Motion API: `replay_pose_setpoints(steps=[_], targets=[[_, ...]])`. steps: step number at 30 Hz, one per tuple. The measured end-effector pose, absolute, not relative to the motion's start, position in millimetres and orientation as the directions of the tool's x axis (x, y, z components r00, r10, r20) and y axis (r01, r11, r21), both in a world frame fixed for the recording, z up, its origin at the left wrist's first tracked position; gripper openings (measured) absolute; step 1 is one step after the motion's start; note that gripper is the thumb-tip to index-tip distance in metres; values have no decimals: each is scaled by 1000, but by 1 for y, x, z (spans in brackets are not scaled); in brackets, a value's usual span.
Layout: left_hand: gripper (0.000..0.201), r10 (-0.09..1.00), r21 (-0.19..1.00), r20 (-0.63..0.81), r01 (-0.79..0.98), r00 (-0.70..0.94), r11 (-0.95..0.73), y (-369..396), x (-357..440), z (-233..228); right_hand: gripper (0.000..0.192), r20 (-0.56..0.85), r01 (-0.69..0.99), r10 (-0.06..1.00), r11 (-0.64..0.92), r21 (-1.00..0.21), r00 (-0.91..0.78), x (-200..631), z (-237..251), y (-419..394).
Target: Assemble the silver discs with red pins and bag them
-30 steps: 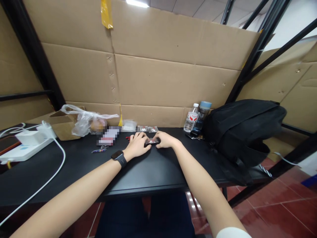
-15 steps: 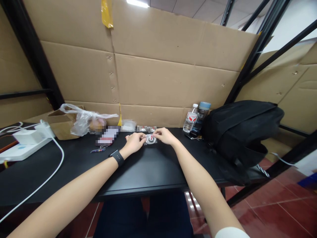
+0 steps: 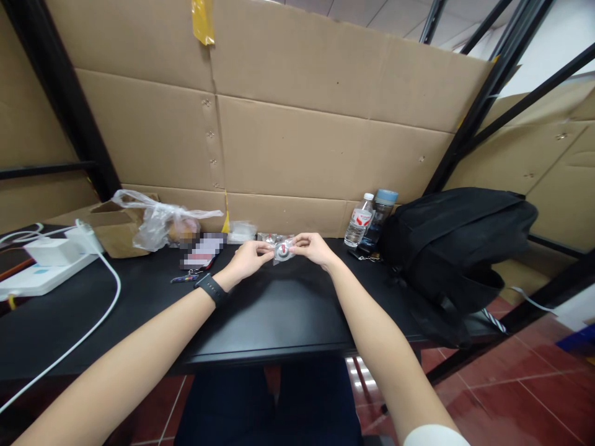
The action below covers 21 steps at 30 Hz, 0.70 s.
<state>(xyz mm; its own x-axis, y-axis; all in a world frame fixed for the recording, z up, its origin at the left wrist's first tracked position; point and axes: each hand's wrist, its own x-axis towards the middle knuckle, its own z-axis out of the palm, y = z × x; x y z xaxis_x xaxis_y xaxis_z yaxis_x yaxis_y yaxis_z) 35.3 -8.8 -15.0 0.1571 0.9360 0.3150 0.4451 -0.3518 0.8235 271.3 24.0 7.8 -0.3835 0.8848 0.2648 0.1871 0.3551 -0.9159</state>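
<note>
Between my two hands is a small clear plastic packet [image 3: 282, 250] with a round white-and-grey item and a red mark in it. My left hand [image 3: 251, 259] pinches its left edge, and a dark watch sits on that wrist. On the other side, my right hand [image 3: 312, 249] has thumb and fingers closed on the right edge. The packet appears held just above the black table [image 3: 288, 310]. Similar small packets [image 3: 268, 238] lie right behind it, partly hidden by my hands. What the round item is, I cannot make out.
Left of my hands are a white clear-wrapped stack [image 3: 242, 231], a blurred-out phone-like object [image 3: 203, 251], a plastic bag [image 3: 160, 226], a cardboard box [image 3: 116, 232] and a power strip [image 3: 51, 275]. A water bottle [image 3: 359, 222], a blue-lidded bottle [image 3: 383, 201] and a black backpack [image 3: 455, 241] stand right.
Both hands have raised the packet slightly, away from the table surface. It now tilts more towards me, and the camera view has shifted a little.
</note>
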Motion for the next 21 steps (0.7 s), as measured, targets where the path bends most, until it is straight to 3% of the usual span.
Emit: replay_pose_setpoints(steps=[8,12,17,20,21], targets=[[25,938,762,336,559,91,-327,-12,36,-13,34,238,224,868,361,-905,-437,265,8,17],[25,921,649,373,678,113,-346,-17,36,-7,31,274,219,877,379,-899,-395,267,4,27],[35,791,350,559,794,249,-498,-10,17,-4,25,336,406,937,345,-846,-97,295,9,57],[35,747,314,538,729,391,-608,1,-2,-3,23,288,701,951,127,-702,115,319,7,77],[34,745,322,520,712,418,-624,3,-8,-3,22,273,730,951,84,-679,143,325,5,83]])
